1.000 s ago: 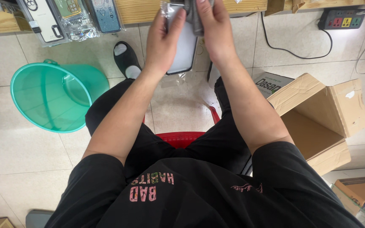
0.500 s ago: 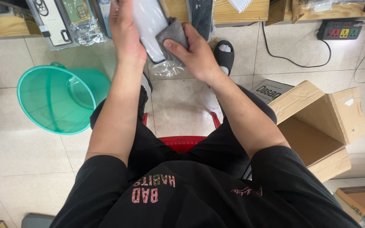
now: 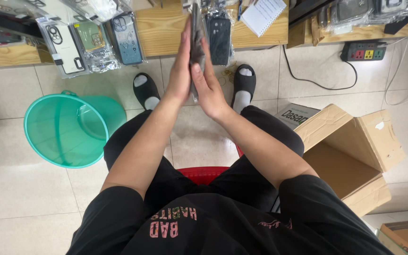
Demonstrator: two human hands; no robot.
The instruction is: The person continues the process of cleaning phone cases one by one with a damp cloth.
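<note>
A seated person presses a dark phone case point(image 3: 197, 38) edge-on between both palms, the left hand point(image 3: 181, 71) and right hand point(image 3: 208, 82) held flat against it. Far beyond the hands, a low wooden shelf point(image 3: 166, 30) carries bagged phone cases point(image 3: 90, 40) and a notepad point(image 3: 263, 14). A green plastic bin point(image 3: 67, 130) stands on the tiled floor at left. An open cardboard box point(image 3: 350, 156) sits at right, a power strip point(image 3: 364, 51) farther off.

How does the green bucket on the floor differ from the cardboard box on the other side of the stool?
The green bucket is round, see-through plastic; the cardboard box is square-cornered, brown and opaque. The bucket lies to the person's left, the box to their right with its flaps folded outward. Both are tipped over on the tiled floor, open and showing nothing inside.
</note>
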